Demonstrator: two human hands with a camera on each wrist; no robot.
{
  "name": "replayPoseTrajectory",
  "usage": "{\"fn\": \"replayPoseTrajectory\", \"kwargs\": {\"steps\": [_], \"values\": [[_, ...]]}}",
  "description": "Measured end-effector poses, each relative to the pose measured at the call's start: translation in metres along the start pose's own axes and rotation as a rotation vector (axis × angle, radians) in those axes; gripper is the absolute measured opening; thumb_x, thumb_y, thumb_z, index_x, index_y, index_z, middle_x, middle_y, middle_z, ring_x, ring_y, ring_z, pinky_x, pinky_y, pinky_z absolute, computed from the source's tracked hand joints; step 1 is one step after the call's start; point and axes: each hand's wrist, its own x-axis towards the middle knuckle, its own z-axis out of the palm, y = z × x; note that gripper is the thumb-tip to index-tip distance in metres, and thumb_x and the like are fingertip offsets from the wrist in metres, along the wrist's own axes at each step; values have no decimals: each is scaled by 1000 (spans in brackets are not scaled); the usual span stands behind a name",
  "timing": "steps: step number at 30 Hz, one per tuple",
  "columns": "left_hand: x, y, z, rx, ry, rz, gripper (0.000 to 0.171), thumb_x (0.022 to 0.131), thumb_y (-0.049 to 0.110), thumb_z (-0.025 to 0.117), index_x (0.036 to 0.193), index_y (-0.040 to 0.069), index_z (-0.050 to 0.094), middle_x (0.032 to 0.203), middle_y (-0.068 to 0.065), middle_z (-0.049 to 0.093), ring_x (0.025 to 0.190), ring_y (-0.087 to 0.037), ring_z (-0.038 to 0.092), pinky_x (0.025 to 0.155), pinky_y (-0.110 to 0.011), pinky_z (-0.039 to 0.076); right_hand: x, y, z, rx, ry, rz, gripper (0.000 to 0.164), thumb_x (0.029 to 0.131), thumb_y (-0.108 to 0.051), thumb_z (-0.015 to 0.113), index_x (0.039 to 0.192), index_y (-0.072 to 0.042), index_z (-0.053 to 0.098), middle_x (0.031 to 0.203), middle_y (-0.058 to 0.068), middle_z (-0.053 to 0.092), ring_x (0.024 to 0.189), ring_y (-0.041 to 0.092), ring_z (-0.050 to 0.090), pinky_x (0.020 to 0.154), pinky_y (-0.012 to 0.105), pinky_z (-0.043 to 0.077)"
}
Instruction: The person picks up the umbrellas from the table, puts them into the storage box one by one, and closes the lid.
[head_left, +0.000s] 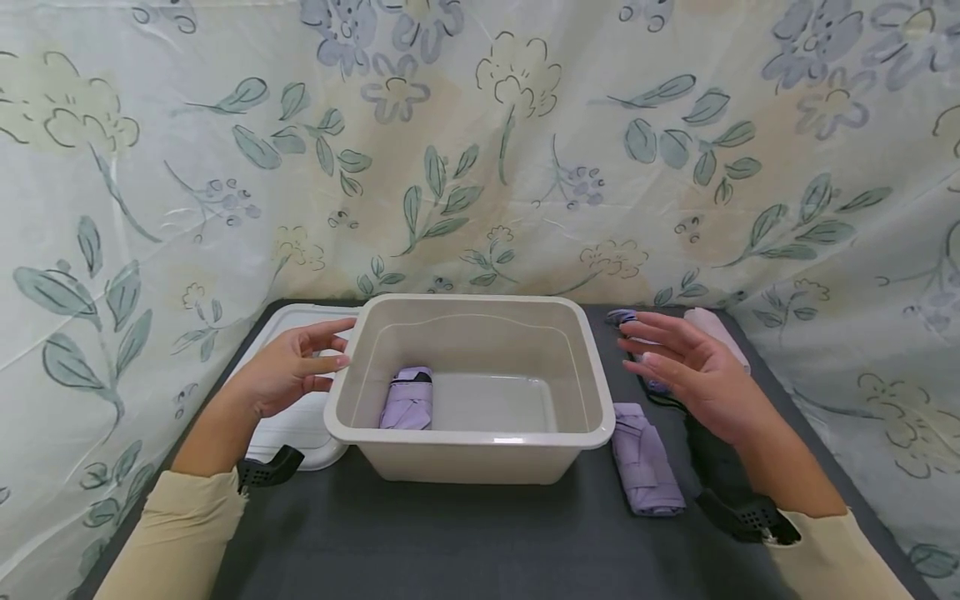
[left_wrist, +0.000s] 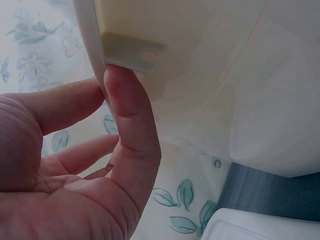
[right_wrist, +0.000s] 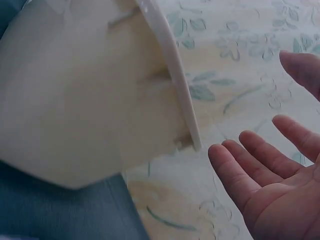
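A beige plastic bin (head_left: 465,462) stands on the dark table. Inside it, at the left, lies a small lavender folded bundle (head_left: 407,404) with a black band, much like a compact umbrella. My left hand (head_left: 288,371) is at the bin's left rim; in the left wrist view one fingertip (left_wrist: 120,82) reaches the underside of the rim, beside a small tab. To the right of the bin, my right hand (head_left: 693,375) hovers with fingers spread apart and holds nothing. The right wrist view shows its fingertips (right_wrist: 220,152) just off the rim.
A white lid (head_left: 296,425) lies left of the bin, partly behind it. A second lavender folded bundle (head_left: 645,462) rests at the bin's right front. Behind my right hand are a pale pink item (head_left: 716,329) and a bluish patterned one (head_left: 621,317). Floral cloth (head_left: 450,167) hangs around the table.
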Motion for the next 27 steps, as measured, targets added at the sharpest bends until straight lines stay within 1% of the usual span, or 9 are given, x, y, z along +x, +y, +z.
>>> {"fn": "replayPoseTrajectory", "kwargs": {"steps": [5, 8, 12, 15, 18, 22, 24, 27], "values": [[1, 0, 0, 10, -1, 4, 72, 99, 11, 67, 161, 9, 31, 116, 1, 63, 106, -10, 69, 86, -34, 62, -17, 12, -16, 9, 39, 1, 53, 105, 3, 47, 156, -7, 36, 148, -2, 57, 128, 7, 62, 100, 21, 54], [1, 1, -1, 10, -3, 6, 73, 99, 10, 68, 161, 8, 31, 117, -1, 61, 106, -11, 68, 86, -34, 62, -27, 20, -27, 49, 67, 2, 53, 105, 5, 44, 157, -5, 35, 147, -2, 57, 129, 6, 61, 99, 21, 54], [1, 1, -1, 7, -3, 6, 73, 98, 10, 68, 161, 7, 31, 118, -1, 60, 105, -11, 68, 86, -33, 62, -39, 32, -40, 105, 83, -24, 54, 105, 9, 41, 157, -2, 31, 148, 4, 56, 132, 9, 60, 100, 23, 54], [2, 1, -2, 2, -2, 8, 73, 99, 10, 68, 161, 7, 31, 117, -1, 61, 105, -11, 69, 85, -33, 62, -47, 41, -47, 106, 111, -24, 54, 104, 10, 42, 157, -1, 33, 146, 1, 59, 130, 9, 62, 99, 22, 55], [2, 1, -3, -2, -2, 12, 72, 99, 10, 68, 161, 7, 32, 116, 0, 62, 105, -11, 69, 85, -33, 62, -54, 51, -53, 75, 153, 1, 54, 103, 10, 45, 155, -3, 37, 143, -4, 61, 127, 7, 63, 97, 20, 55], [1, 2, -3, -1, -8, 19, 72, 99, 10, 68, 160, 5, 32, 115, 1, 62, 104, -11, 68, 85, -33, 62, -64, 63, -61, -4, 238, 64, 53, 102, 6, 53, 153, -5, 42, 139, -8, 64, 121, 2, 65, 93, 16, 55], [1, 2, -3, -4, -13, 22, 72, 98, 10, 68, 160, 5, 31, 116, 1, 62, 104, -11, 68, 85, -33, 62, -69, 67, -65, -69, 268, 107, 52, 102, 2, 56, 152, -7, 45, 136, -12, 65, 118, -1, 66, 90, 13, 54], [1, 2, -4, -9, -15, 28, 72, 98, 10, 68, 160, 4, 31, 116, 0, 61, 103, -12, 68, 85, -33, 62, -75, 72, -70, -201, 296, 183, 52, 102, -7, 60, 152, -11, 46, 133, -18, 65, 113, -8, 64, 87, 8, 52]]}}
